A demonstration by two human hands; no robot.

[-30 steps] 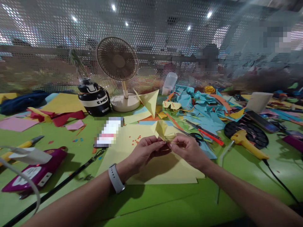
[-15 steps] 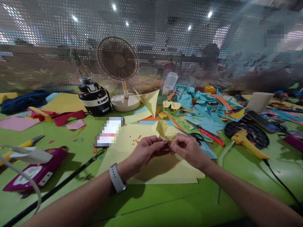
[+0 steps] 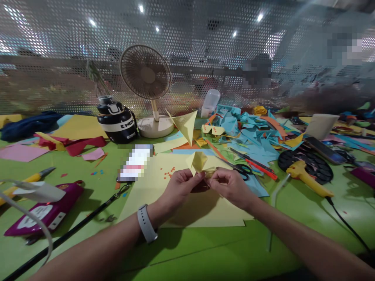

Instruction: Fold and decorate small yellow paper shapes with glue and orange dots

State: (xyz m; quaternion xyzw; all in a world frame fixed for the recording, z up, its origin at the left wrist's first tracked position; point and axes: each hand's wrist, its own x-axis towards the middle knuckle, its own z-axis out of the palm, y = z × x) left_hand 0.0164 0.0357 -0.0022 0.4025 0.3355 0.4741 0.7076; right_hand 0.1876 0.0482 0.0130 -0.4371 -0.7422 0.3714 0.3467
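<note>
The folded yellow paper piece [image 3: 200,163] sits between the two hands, just above the large yellow sheet [image 3: 164,183] on the green table [image 3: 205,253]. The left hand [image 3: 179,188] pinches its lower left edge with thumb and fingers closed on it. The right hand [image 3: 231,187] pinches the right side in the same way, its fingers curled in. Black-handled scissors [image 3: 241,168] lie just beside the right hand.
</note>
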